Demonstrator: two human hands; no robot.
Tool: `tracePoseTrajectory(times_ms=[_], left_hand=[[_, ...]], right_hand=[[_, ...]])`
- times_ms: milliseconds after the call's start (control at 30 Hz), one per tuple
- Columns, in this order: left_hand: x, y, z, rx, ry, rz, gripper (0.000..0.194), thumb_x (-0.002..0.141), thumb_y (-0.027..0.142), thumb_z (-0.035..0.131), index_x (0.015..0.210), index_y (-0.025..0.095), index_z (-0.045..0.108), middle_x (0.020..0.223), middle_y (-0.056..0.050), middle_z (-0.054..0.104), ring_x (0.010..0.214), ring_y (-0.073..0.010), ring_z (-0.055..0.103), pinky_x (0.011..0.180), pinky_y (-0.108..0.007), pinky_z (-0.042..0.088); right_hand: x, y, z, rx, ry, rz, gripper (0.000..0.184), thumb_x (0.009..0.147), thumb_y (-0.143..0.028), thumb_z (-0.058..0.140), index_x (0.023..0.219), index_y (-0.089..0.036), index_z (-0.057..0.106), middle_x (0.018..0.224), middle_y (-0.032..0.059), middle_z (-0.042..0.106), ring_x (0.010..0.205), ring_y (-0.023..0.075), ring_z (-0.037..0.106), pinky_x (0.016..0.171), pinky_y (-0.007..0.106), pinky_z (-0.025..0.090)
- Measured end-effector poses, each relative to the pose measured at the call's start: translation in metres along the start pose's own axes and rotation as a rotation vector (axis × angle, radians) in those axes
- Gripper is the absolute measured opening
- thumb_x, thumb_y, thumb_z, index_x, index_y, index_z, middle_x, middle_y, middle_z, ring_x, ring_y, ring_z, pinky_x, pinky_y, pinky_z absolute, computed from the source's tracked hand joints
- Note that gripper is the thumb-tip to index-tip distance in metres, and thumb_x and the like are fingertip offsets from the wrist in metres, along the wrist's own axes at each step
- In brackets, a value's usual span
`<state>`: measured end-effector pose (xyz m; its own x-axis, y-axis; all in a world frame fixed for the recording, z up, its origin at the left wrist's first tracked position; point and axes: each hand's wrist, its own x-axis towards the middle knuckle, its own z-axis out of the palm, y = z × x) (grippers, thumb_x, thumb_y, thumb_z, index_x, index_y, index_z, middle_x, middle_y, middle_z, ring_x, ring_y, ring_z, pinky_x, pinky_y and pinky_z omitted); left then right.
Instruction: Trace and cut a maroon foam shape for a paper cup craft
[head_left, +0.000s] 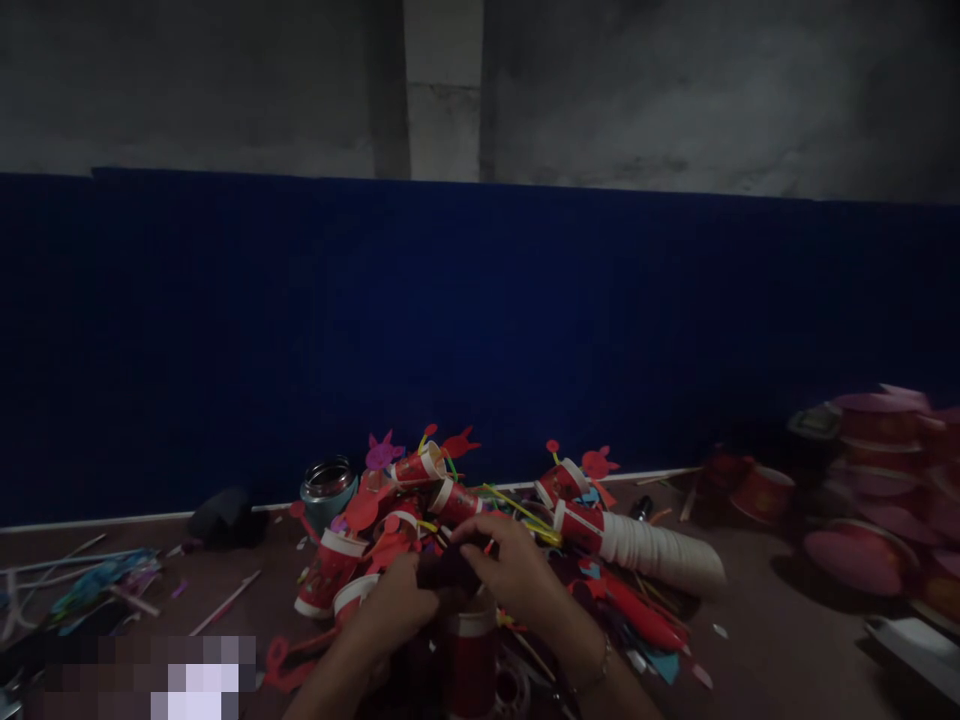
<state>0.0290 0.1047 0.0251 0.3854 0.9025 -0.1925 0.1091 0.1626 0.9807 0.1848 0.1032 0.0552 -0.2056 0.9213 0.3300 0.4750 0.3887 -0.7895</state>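
Note:
Near the bottom middle, my left hand point(397, 610) and my right hand point(510, 565) meet over a red paper cup point(471, 665) that stands upright below them. Between my fingers is a dark purple piece point(459, 568), thin-looking, its exact shape lost in the dim light. Both hands are closed on it. Around them lie several red paper cups point(330, 570) with paper cut-outs fixed on, among them a purple cut-out point(383, 452) and a red one point(600, 462). A long sleeve of nested cups point(660, 548) rests on its side to the right of my right hand.
A teal metal container point(328, 492) stands behind the cups. Sticks and blue strips point(101, 580) litter the left. Stacked red cups with pink paper point(881, 450) rise at the right, near a white box-like object point(919, 645). A roll of tape point(511, 690) lies in front; a blue wall point(480, 330) closes the back.

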Motion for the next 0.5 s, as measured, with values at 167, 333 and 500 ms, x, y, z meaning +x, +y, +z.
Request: tracePoseTrajectory(times_ms=[167,333,500], left_hand=[[-0.001,0.000,0.000,0.021,0.037,-0.013,0.033,0.056,0.029,0.071,0.084,0.012,0.067,0.067,-0.002,0.067,0.064,-0.0181,0.059,0.061,-0.028,0.044],[-0.005,0.009,0.003,0.021,0.035,-0.032,0.035,0.055,0.029,0.072,0.085,0.012,0.067,0.064,-0.001,0.065,0.064,-0.0180,0.058,0.058,-0.027,0.043],[-0.006,0.011,0.006,-0.006,0.049,-0.037,0.038,0.057,0.032,0.071,0.089,0.013,0.067,0.063,0.000,0.065,0.058,-0.0163,0.057,0.059,-0.028,0.043]], right_hand=[[-0.001,-0.002,-0.001,-0.010,0.001,-0.025,0.025,0.070,-0.007,0.051,0.081,-0.020,0.069,0.081,0.0016,0.070,0.078,0.0166,0.062,0.070,0.026,0.044],[-0.001,-0.003,-0.003,-0.015,0.008,-0.039,0.025,0.071,-0.007,0.051,0.081,-0.021,0.069,0.081,0.0015,0.070,0.078,0.0167,0.062,0.070,0.026,0.045],[0.000,-0.003,-0.003,-0.014,0.007,-0.058,0.024,0.070,-0.007,0.051,0.081,-0.020,0.068,0.081,0.0017,0.070,0.078,0.0166,0.062,0.071,0.026,0.045]])
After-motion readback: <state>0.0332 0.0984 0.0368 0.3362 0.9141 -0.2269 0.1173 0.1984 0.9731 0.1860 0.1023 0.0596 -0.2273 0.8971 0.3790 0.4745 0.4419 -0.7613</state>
